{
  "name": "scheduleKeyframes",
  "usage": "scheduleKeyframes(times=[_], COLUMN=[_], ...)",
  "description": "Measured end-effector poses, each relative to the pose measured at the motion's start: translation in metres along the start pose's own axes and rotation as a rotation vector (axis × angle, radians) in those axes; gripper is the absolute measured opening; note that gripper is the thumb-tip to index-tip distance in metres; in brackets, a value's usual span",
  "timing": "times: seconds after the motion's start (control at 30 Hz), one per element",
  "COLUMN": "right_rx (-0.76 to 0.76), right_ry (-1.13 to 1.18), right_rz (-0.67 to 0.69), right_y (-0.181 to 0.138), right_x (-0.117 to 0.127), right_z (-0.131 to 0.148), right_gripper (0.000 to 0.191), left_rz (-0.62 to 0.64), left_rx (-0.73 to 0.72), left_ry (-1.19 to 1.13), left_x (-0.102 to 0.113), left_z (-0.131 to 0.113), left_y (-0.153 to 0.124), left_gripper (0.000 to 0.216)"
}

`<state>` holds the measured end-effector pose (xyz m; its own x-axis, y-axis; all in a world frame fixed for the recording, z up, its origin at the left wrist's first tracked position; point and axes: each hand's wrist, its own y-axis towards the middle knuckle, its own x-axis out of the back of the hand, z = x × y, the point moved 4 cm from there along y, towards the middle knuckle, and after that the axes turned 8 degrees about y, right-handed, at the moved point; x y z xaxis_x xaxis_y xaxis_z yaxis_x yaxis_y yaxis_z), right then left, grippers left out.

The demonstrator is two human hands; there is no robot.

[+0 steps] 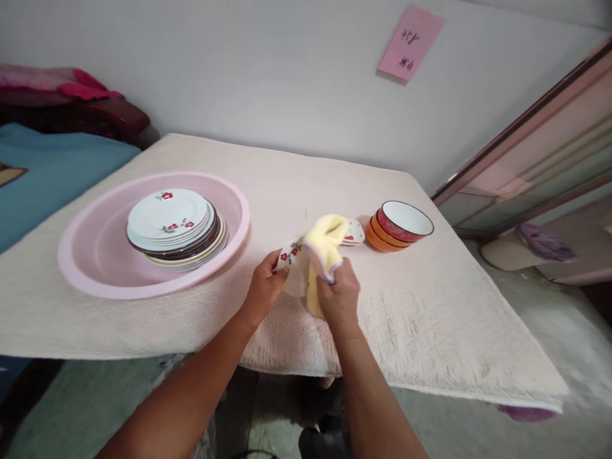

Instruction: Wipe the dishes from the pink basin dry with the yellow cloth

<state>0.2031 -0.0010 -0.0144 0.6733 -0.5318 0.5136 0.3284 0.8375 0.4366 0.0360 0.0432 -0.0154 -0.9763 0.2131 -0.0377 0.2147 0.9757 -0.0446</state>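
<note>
A white plate with red flowers (292, 280) is held up over the table's front half. My left hand (266, 284) is closed on its left edge, thumb in front. My right hand (341, 294) grips a yellow cloth (327, 237) with a purple edge, which covers the right part of the plate. Behind the cloth, partly hidden, lie small white dishes with red marks (354, 232). To the left, a stack of plates (167, 217) sits in a large pink basin (76, 261); its top plate carries red flowers.
Stacked bowls (399, 224), red on top of orange, stand at the right of the table (430, 331), which has a cream cloth cover. A pink note (411, 44) is stuck to the wall behind. A bin (507, 248) stands on the floor at right.
</note>
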Motion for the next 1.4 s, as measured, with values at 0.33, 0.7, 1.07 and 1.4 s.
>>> scheduleKeyframes(times=[0.33,0.7,1.07,1.4], right_rx=[-0.045,-0.075,0.153,0.132], right_ry=[0.033,0.306,-0.005,0.227], right_rz=[-0.059,0.086,0.437,0.176], right_y=[0.01,0.004,-0.001,-0.016], right_x=[-0.01,-0.032,-0.023,-0.031], right_z=[0.021,0.015,0.034,0.041], right_gripper=[0.038,0.032,0.015,0.033], left_rz=[-0.024,0.132,-0.079,-0.041], left_rx=[-0.196,-0.128,-0.035,-0.099], left_ry=[0.22,0.168,-0.125,0.13], left_x=[0.009,-0.006,0.009,0.003], left_z=[-0.008,0.003,0.004,-0.001], left_y=[-0.003,-0.007,0.004,-0.003], left_gripper=[0.037,0.039,0.037,0.027])
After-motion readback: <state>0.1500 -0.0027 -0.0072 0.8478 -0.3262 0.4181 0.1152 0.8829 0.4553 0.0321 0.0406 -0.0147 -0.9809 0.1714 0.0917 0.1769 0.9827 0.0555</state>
